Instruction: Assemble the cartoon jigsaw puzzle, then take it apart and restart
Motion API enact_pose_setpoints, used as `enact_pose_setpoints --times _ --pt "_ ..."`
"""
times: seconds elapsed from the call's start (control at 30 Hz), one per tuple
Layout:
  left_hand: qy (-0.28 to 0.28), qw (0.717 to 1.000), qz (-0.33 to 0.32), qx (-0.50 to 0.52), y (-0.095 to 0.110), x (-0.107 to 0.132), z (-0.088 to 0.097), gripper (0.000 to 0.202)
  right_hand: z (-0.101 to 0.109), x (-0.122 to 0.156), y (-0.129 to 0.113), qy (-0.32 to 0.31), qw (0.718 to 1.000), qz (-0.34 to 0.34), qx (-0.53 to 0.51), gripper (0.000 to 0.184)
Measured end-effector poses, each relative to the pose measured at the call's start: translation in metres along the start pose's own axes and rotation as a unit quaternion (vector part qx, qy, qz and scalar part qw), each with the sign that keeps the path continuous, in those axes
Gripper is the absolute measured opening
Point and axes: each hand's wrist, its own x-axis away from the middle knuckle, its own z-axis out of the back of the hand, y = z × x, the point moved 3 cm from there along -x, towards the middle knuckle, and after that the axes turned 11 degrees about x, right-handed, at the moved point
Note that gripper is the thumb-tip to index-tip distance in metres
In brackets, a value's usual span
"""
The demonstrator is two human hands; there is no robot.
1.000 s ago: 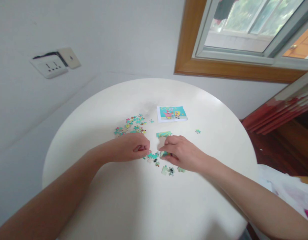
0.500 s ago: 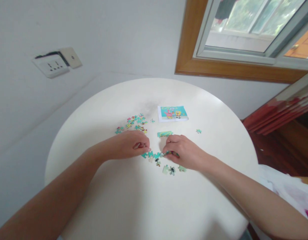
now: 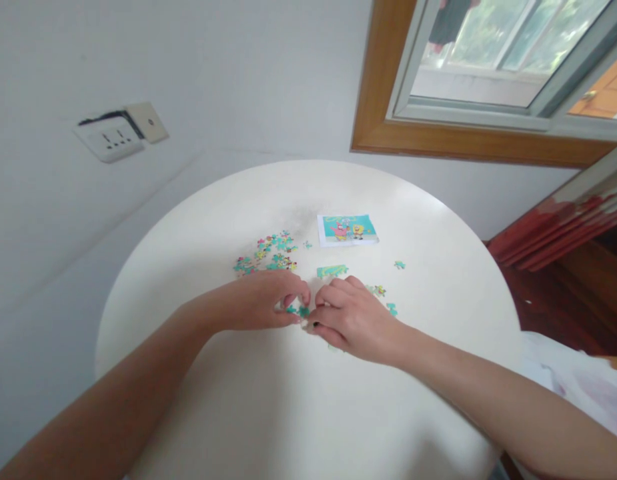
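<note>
Near the middle of the round white surface (image 3: 228, 220) the two hands meet, fingertip to fingertip. On the left hand (image 3: 265, 301) the fingers are curled and their tips rest on a few teal jigsaw pieces (image 3: 297, 310). Whether it pinches one of them or only presses them down cannot be told, since the fingers cover most of them. The right hand (image 3: 352, 319) is curled too, its thumb and forefinger drawn together on a small dark-marked piece (image 3: 314, 325), of which only a speck shows. A pale edge peeps out from under the right palm, too hidden to name. Just beyond the right knuckles lie two stray pieces (image 3: 379, 291), with a teal one (image 3: 391, 309) beside the wrist. A short joined strip (image 3: 331, 271) lies just past the fingertips. Farther back on the left side is a loose pile of bright pieces (image 3: 268, 253), too small and blurred to read singly. Farther back on the right is the cartoon reference card (image 3: 347, 229), and a lone piece (image 3: 399, 265) sits well apart to the right. On the wall behind are a tilted power socket (image 3: 111, 137) and a wood-framed window (image 3: 468, 143), which is cut off by the top edge. Red cloth (image 3: 563, 220) and a white fabric (image 3: 563, 373) run out of view at the right.
</note>
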Motion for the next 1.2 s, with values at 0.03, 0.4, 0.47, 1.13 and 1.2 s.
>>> enact_pose_setpoints --times 0.03,0.4,0.47,1.13,1.2 --pt "0.000 1.000 0.000 -0.009 0.000 0.000 0.000 0.005 -0.001 -0.002 -0.003 -0.002 1.000 0.000 0.013 0.024" --pt "0.026 0.999 0.007 -0.033 -0.007 -0.001 0.000 0.008 -0.003 -0.008 -0.007 0.013 0.997 0.026 0.076 0.021" --pt "0.029 0.999 0.009 -0.023 -0.008 -0.001 0.000 0.012 -0.004 -0.007 -0.004 0.033 0.997 0.034 0.065 0.019" --pt "0.024 0.999 0.030 0.004 -0.007 -0.001 0.001 0.016 -0.010 0.000 0.043 -0.012 0.976 -0.210 -0.051 0.016" --pt "0.032 0.999 0.023 0.003 -0.007 -0.002 0.001 0.018 -0.009 0.001 0.045 -0.021 0.978 -0.200 -0.047 0.019"
